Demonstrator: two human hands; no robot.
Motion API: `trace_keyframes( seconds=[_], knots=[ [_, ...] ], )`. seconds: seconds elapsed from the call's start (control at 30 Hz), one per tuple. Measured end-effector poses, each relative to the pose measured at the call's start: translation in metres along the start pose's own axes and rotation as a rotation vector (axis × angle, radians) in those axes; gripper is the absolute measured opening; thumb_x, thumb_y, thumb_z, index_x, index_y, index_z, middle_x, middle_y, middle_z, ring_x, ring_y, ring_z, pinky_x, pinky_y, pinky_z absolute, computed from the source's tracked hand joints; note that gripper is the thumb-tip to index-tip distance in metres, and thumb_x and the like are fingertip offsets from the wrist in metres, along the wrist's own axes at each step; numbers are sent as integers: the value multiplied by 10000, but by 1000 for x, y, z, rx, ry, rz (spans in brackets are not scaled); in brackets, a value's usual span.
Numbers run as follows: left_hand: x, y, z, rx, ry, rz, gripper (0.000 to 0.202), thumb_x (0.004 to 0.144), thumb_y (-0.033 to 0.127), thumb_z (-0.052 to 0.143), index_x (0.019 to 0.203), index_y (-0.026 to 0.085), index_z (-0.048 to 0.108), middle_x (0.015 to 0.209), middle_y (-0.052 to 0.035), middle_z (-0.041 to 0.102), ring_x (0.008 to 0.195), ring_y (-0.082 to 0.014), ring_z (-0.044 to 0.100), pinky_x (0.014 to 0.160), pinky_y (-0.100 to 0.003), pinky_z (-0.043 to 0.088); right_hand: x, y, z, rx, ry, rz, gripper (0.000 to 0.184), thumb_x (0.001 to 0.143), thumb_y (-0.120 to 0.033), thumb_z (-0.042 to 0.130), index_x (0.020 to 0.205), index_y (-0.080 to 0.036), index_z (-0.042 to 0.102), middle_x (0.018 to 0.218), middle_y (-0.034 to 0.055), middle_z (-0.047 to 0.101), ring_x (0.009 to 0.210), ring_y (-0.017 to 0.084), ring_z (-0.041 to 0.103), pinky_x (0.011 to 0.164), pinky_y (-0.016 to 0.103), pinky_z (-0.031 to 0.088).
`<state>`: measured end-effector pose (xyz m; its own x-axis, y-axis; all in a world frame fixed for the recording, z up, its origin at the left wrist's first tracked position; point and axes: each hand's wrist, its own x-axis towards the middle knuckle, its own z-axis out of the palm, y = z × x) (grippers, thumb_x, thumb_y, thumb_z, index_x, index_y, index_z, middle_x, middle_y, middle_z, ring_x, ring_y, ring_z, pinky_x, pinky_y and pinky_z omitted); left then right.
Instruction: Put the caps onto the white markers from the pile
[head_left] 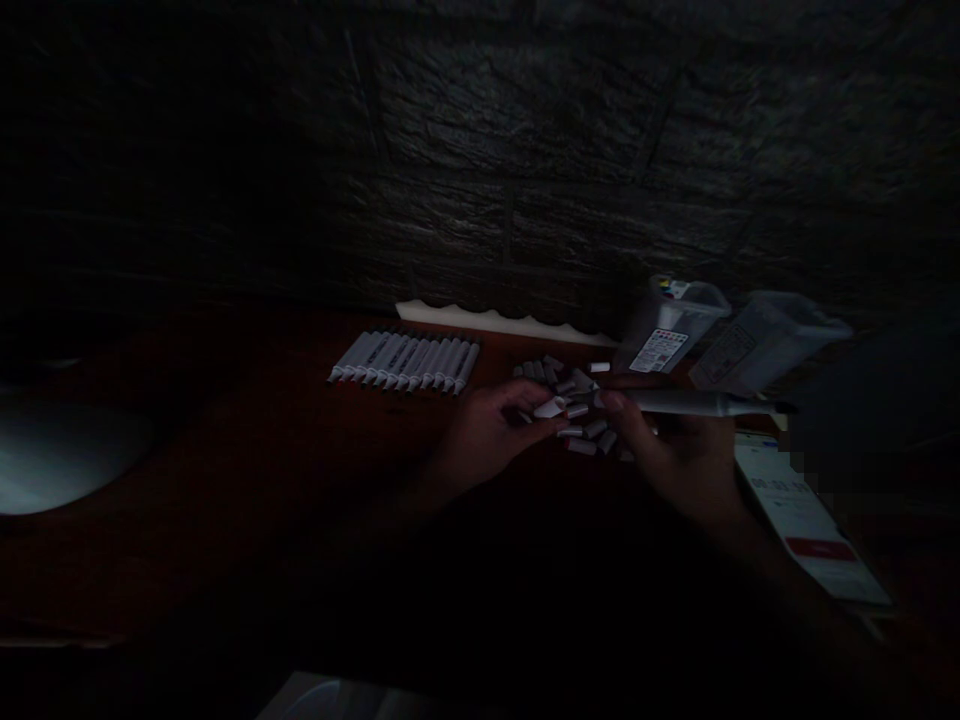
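I see a row of markers (pixel 409 360) beyond and left of the left hand (pixel 487 430), which pinches a white cap (pixel 551 408) between thumb and fingers. Loose caps (pixel 581 446) lie between the hands and just beyond. From my end, the right hand (pixel 682 465) is curled around a single marker (pixel 686 402). Two clear containers (pixel 772 345) sit beyond it; a lit phone (pixel 806 520) lies just right.

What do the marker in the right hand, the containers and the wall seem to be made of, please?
Marker: likely smooth plastic, from its soft sheen, though dimness leaves this open.
Containers: probably clear, smooth plastic, since their sides look translucent.
Wall: apparently rough, matte stone or imitation, given its ridged blocks.
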<state>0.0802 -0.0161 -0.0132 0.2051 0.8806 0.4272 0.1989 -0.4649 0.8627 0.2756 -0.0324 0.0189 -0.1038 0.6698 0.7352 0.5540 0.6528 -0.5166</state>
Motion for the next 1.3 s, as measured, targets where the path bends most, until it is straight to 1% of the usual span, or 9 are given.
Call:
trace_keyframes(
  seconds=[0.13,0.33,0.43,0.6,0.83,1.0,1.1,1.2,1.3],
  knots=[
    [-1,1,0,47,-4,32,148,750,243,750,856,163,685,858,-13,735,777,-133,678,733,-230,531,-2,-6,4,-2,-73,-66,99,836,-247,666,923,-220,707,902,37,751,860,206,709,779,340,577],
    [1,3,-3,38,-5,2,135,766,249,729,857,156,693,854,-26,737,786,-142,684,730,-238,538,-1,-3,3,-144,-189,-167,154,851,-261,652,994,-235,702,973,35,748,897,214,710,816,353,571],
    [1,8,-3,-4,-13,-4,132,763,249,731,845,152,692,860,-27,740,790,-143,687,749,-246,548,4,5,-3,-238,-137,-194,157,865,-276,636,983,-209,715,971,66,748,881,226,710,802,368,566],
    [-1,11,0,-53,-19,-2,144,745,226,748,858,157,693,865,-23,742,795,-137,688,754,-244,555,12,20,-12,-336,22,-95,186,884,-324,609,941,-198,732,884,66,753,838,232,714,770,378,560],
    [0,6,-1,-136,-40,-45,161,776,258,720,888,148,688,890,-49,741,801,-152,694,750,-268,567,8,13,-4,-162,3,-62,170,866,-304,631,973,-202,715,934,63,747,864,218,707,757,346,568],
    [-1,4,1,-133,-41,-33,174,796,263,701,929,153,679,917,-52,738,824,-155,695,767,-274,570,8,15,-3,-126,26,-22,151,867,-293,623,955,-204,708,928,57,745,880,211,699,779,350,558],
    [2,1,-3,-101,-13,-4,177,807,267,690,950,163,678,942,-48,735,872,-157,690,802,-280,565,8,17,-4,-146,27,17,167,871,-324,615,904,-194,713,852,54,744,787,198,696,698,329,545],
    [8,-4,-12,-39,39,0,180,810,286,686,951,174,685,940,-40,731,870,-157,685,809,-289,564,7,18,-3,-140,33,107,236,871,-376,606,794,-178,708,715,42,723,634,172,664,570,293,497],
    [14,-8,-20,9,99,-28,189,803,308,689,937,176,690,949,-45,728,866,-166,682,793,-300,569,5,20,0,-75,42,207,320,867,-425,597,694,-168,678,642,34,692,571,151,627,517,272,453]
  ],
)
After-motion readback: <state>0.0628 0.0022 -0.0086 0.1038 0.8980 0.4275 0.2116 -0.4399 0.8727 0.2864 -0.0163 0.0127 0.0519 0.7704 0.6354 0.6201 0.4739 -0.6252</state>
